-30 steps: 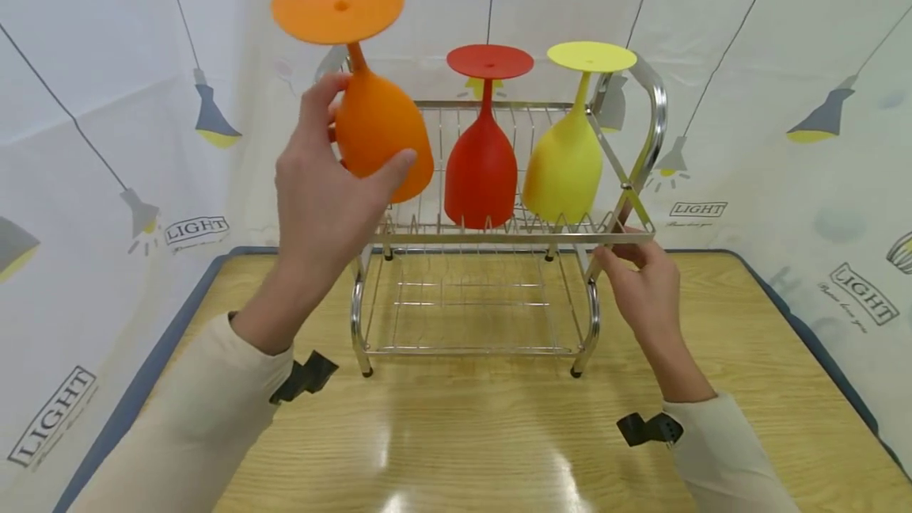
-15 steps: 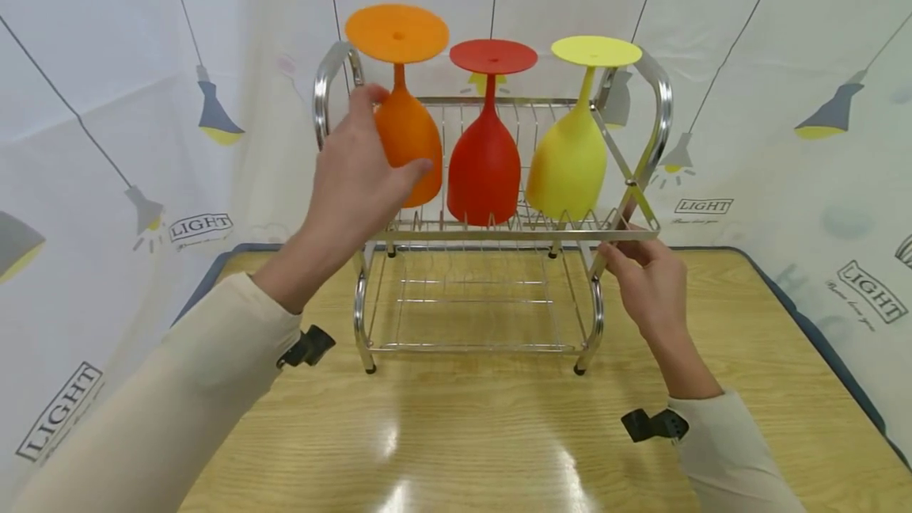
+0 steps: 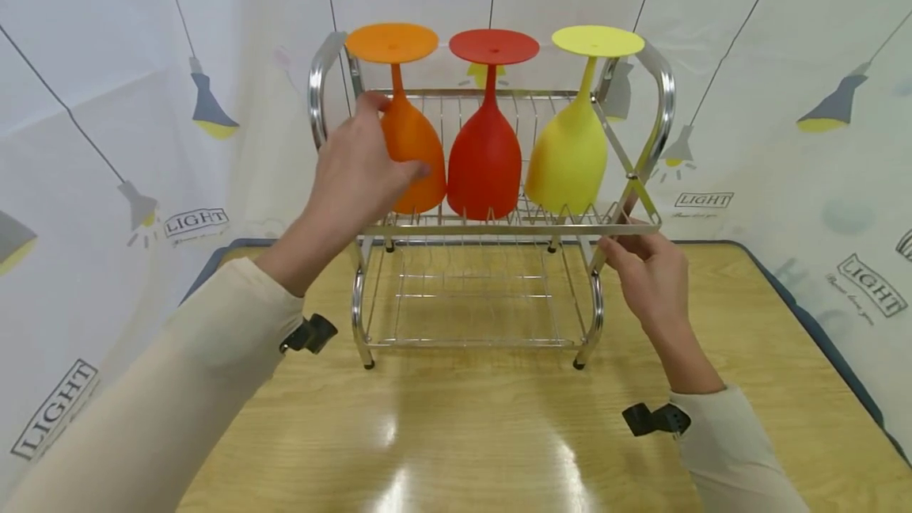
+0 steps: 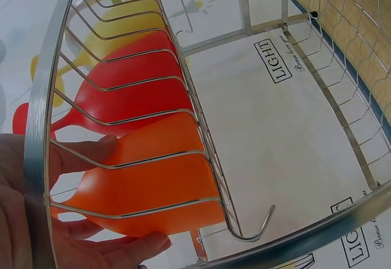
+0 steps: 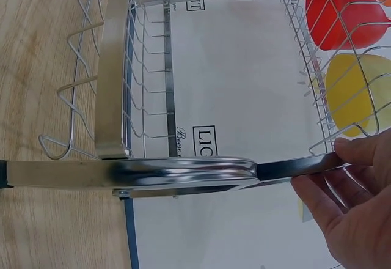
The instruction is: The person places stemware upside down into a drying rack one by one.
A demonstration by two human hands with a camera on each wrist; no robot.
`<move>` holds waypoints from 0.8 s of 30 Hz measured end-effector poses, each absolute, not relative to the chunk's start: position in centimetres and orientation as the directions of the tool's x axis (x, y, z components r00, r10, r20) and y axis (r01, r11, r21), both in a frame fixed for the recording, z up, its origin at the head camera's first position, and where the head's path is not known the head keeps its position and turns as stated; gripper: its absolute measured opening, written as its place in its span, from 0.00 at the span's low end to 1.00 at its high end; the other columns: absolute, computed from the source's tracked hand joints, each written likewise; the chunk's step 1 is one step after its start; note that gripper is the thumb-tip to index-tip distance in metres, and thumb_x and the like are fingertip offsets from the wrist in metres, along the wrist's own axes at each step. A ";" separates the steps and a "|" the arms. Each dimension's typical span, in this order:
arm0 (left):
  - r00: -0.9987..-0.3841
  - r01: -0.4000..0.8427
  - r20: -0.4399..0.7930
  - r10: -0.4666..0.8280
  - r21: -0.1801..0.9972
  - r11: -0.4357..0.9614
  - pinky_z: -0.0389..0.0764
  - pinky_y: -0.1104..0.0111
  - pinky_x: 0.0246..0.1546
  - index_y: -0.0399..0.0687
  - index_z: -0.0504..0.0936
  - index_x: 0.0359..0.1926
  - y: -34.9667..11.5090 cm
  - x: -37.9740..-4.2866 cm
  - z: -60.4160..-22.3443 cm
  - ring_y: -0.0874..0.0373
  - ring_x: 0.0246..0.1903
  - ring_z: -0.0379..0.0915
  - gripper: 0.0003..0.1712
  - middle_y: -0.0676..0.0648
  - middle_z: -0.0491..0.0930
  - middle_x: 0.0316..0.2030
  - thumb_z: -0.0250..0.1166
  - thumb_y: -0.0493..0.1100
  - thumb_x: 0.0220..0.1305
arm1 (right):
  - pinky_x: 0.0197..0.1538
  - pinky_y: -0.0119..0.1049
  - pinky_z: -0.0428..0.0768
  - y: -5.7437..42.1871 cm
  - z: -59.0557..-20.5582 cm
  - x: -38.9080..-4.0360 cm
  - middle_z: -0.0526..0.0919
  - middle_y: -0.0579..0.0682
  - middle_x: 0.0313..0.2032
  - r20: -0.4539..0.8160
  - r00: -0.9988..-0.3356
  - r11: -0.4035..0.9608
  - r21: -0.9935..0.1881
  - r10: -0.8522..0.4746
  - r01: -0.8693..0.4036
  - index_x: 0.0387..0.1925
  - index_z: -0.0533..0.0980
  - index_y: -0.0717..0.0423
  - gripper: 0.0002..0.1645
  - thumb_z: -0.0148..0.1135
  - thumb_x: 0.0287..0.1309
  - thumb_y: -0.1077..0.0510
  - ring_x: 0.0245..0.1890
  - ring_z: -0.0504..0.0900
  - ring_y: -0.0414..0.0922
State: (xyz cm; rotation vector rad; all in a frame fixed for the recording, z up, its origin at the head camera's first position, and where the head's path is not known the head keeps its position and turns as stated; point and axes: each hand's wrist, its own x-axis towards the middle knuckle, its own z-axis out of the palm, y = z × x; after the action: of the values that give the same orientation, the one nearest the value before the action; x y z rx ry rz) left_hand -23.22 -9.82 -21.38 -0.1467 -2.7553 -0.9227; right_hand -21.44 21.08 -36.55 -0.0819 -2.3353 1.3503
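An orange goblet (image 3: 413, 137) stands upside down at the left end of the rack's top shelf, its round foot uppermost. My left hand (image 3: 359, 161) grips its bowl, thumb on the near side; in the left wrist view the fingers (image 4: 143, 247) wrap the bowl (image 4: 146, 174) behind the shelf wires. Beside it, the red goblet (image 3: 486, 157) is inverted in the middle, and a yellow goblet (image 3: 568, 157) leans slightly at the right. My right hand (image 3: 651, 271) grips the metal rack (image 3: 499, 229) at its right side; the right wrist view shows thumb and fingers pinching a flat upright bar (image 5: 299, 166).
The chrome rack's lower wire shelf (image 3: 473, 295) holds nothing visible. Its feet stand on a wood-grain table (image 3: 477, 434). Behind and at both sides hangs a pale cloth (image 3: 769, 149) printed with lamps. Black straps (image 3: 309, 333) show at both cuffs.
My left hand has brought the orange goblet right and down from above the rack's left end onto the top shelf, beside the red one. The right hand has kept its hold on the rack.
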 end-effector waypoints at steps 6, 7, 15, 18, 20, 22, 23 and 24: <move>-0.976 0.150 0.219 0.023 0.588 0.795 0.81 0.57 0.52 0.42 0.56 0.70 -9.8 -23.2 -21.3 0.45 0.53 0.74 0.44 0.38 0.73 0.61 0.70 0.43 0.58 | 0.39 0.21 0.81 21.2 -36.5 -21.4 0.85 0.55 0.41 0.341 -0.902 0.520 -0.838 0.264 -0.165 0.55 0.79 0.54 0.20 0.63 0.63 0.53 0.35 0.80 0.25; -0.976 0.149 0.214 0.025 0.589 0.794 0.81 0.57 0.52 0.42 0.56 0.70 -9.8 -23.3 -21.3 0.45 0.53 0.74 0.44 0.38 0.73 0.61 0.70 0.43 0.58 | 0.39 0.20 0.81 21.3 -36.6 -21.3 0.85 0.55 0.41 0.337 -0.904 0.520 -0.839 0.263 -0.162 0.56 0.79 0.54 0.20 0.63 0.63 0.53 0.35 0.80 0.24; -0.975 0.152 0.221 0.029 0.567 0.810 0.81 0.56 0.51 0.41 0.54 0.72 -9.8 -22.8 -21.4 0.45 0.52 0.73 0.45 0.39 0.72 0.61 0.66 0.47 0.61 | 0.38 0.20 0.80 21.4 -36.7 -20.9 0.86 0.57 0.42 0.317 -0.916 0.556 -0.821 0.246 -0.134 0.54 0.79 0.54 0.21 0.61 0.64 0.49 0.34 0.79 0.24; -0.953 0.188 0.303 0.019 0.541 0.820 0.79 0.54 0.55 0.42 0.53 0.74 -9.9 -22.1 -21.4 0.43 0.56 0.71 0.44 0.40 0.67 0.66 0.62 0.52 0.64 | 0.39 0.24 0.79 21.5 -36.4 -20.9 0.86 0.58 0.42 0.316 -0.921 0.595 -0.794 0.229 -0.125 0.52 0.80 0.55 0.20 0.60 0.65 0.47 0.32 0.79 0.23; -0.920 0.236 0.391 0.022 0.510 0.827 0.76 0.52 0.58 0.41 0.55 0.74 -10.1 -21.6 -21.5 0.42 0.59 0.70 0.43 0.41 0.64 0.69 0.61 0.54 0.66 | 0.41 0.31 0.80 21.6 -36.3 -20.9 0.86 0.58 0.42 0.317 -0.925 0.614 -0.779 0.209 -0.128 0.51 0.80 0.56 0.20 0.60 0.65 0.47 0.33 0.82 0.29; -0.874 0.298 0.485 0.029 0.487 0.821 0.72 0.52 0.63 0.41 0.58 0.73 -10.4 -21.0 -21.7 0.44 0.63 0.67 0.41 0.43 0.63 0.70 0.60 0.54 0.67 | 0.45 0.40 0.80 21.8 -36.1 -20.9 0.86 0.59 0.43 0.328 -0.926 0.640 -0.756 0.185 -0.140 0.50 0.80 0.57 0.21 0.60 0.65 0.47 0.37 0.84 0.38; -0.846 0.334 0.532 0.034 0.479 0.812 0.71 0.54 0.63 0.41 0.59 0.72 -10.6 -20.7 -21.9 0.45 0.64 0.67 0.39 0.44 0.64 0.70 0.60 0.54 0.67 | 0.46 0.45 0.80 21.9 -36.0 -20.8 0.86 0.59 0.44 0.334 -0.927 0.650 -0.745 0.172 -0.148 0.50 0.80 0.57 0.21 0.60 0.65 0.46 0.40 0.85 0.44; -0.810 0.378 0.585 0.043 0.465 0.801 0.71 0.54 0.63 0.40 0.61 0.71 -10.7 -20.4 -22.1 0.46 0.64 0.67 0.38 0.44 0.66 0.69 0.60 0.54 0.67 | 0.47 0.49 0.80 21.9 -35.8 -20.7 0.85 0.60 0.45 0.337 -0.927 0.656 -0.739 0.164 -0.153 0.52 0.80 0.58 0.23 0.59 0.65 0.46 0.43 0.84 0.49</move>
State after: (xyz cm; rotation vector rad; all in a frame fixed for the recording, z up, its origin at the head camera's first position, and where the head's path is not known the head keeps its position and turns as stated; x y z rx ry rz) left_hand -20.40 -10.74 -22.08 -0.3104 -2.4198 -0.7845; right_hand -20.75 21.95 -35.83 -0.0086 -2.4997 1.1648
